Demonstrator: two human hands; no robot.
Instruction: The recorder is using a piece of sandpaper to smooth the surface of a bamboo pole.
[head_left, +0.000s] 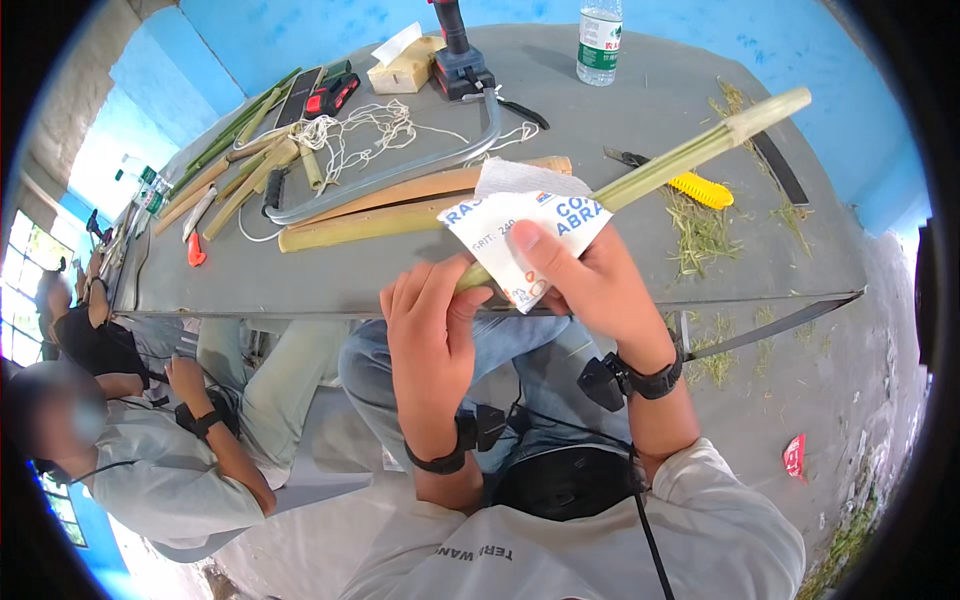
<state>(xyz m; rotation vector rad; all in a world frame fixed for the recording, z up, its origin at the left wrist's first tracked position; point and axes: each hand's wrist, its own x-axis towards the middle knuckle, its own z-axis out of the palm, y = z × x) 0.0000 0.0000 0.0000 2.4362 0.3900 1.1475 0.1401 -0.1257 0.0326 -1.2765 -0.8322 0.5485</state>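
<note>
A long pale-green bamboo stick [690,160] slants up to the right over the table's near edge. My left hand [430,330] is closed around its lower end. My right hand [610,285] presses a folded sheet of white-backed sandpaper [490,240] against the stick, thumb on top and the other fingers hidden beneath. A grey corner of the sheet sticks up on the far side. Just beyond the sandpaper lie split bamboo pieces [370,222]. To the right of my hands, a yellow utility knife [700,189] rests beside green bamboo shavings [700,240].
A bow saw [380,195], white string [360,130] and more bamboo strips [245,185] lie on the left half of the table. Behind them stand a power drill [460,65], a tissue pack [405,70] and a water bottle [599,45]. Another person [180,460] sits at left.
</note>
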